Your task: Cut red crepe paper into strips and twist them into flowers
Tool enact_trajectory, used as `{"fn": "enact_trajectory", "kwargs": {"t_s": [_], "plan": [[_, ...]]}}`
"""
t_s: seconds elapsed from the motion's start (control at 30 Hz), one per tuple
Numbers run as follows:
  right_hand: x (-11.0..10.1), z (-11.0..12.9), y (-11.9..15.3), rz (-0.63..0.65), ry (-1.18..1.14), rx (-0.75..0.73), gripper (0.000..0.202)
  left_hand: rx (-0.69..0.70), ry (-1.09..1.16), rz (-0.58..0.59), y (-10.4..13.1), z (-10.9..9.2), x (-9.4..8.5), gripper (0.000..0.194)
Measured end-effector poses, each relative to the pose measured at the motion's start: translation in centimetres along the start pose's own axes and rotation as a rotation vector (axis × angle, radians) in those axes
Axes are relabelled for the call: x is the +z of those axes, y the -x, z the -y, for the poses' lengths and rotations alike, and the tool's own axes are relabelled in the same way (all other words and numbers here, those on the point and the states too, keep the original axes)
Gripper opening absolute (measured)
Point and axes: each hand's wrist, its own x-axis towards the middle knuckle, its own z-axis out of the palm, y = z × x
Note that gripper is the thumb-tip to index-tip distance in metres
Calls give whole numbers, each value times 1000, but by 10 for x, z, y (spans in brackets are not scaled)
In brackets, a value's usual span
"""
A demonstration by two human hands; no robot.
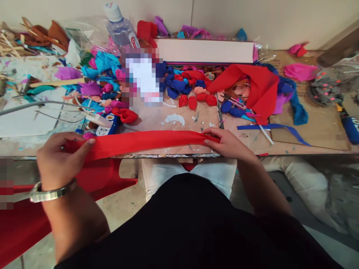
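A long strip of red crepe paper [146,142] stretches between my two hands, along the near edge of the table. My left hand [63,155] is closed round its left end, thumb on top. At the other end, my right hand [224,142] pinches the strip, which is gathered narrow at the fingers. Beyond it lie several small red bundles [192,103] and dark blue bundles [178,86]. A wider red crepe sheet [252,87] is folded loosely at the right, over peach scraps [241,89]. A thin blue strip [276,127] lies right of my right hand.
A clear bottle [121,31] with a white cap stands at the back left. A power strip [108,125] with a plugged-in cord sits near my left hand. Scissors [235,101] lie among the scraps. A long white box [206,51] lies at the back, and cardboard [314,127] at the right.
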Motion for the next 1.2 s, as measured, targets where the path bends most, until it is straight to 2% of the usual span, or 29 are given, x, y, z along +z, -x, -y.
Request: {"fn": "enact_trajectory", "kwargs": {"t_s": [0.1,0.23,0.33,0.43,0.67,0.73,0.83,0.93,1.03,1.1,1.13,1.2], "plan": [[-1,-1,-3,-7,-68,96,32,15,29,-5,-11,1,5,38],[-5,-2,-8,-61,-25,157,31,-56,-10,3,-23,5,13,43],[-9,-3,-12,-105,116,101,32,-107,-65,48,-29,4,16,45],[-10,-7,-18,-174,213,23,33,-93,-78,142,-33,-1,17,42],[-3,-13,-25,-281,283,74,18,-126,-134,227,-43,-5,14,44],[0,-13,-25,-292,304,85,15,-96,-157,201,-44,-5,12,40],[4,-12,-24,-301,287,84,14,59,-149,177,-40,-7,10,36],[7,-11,-23,-286,266,104,14,174,-147,-3,-27,-12,8,41],[10,-9,-23,-292,271,115,14,201,-117,-182,-3,-36,9,43],[12,-9,-23,-304,292,116,14,255,-45,-231,18,-69,15,42],[14,-9,-23,-311,303,121,14,324,26,-197,30,-90,20,41],[17,-10,-22,-331,321,128,14,438,177,-3,52,-136,33,39]]}}
